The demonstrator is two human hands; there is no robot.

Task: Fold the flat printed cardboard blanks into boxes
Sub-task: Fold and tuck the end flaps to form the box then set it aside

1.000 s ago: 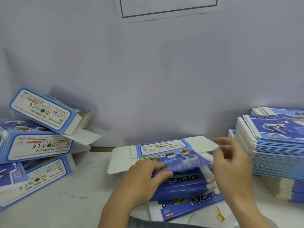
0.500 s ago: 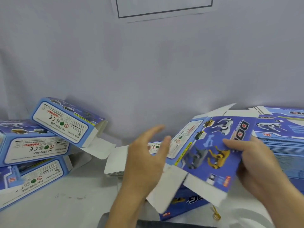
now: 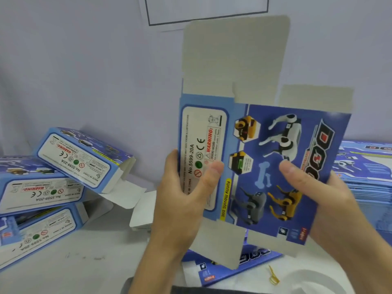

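The flat blue printed cardboard blank (image 3: 263,158), lifted from the near pile a second ago, now stands upright between left hand (image 3: 184,200) and right hand (image 3: 324,200), each pinching a side edge, thumbs in front, ready, probably, for squaring open.

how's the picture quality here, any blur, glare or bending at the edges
Head view: soft, even light with no harsh glare; large print on the held blank is readable, fine text smeared; both hands slightly soft; wide-angle bending tilts the folded boxes at left.
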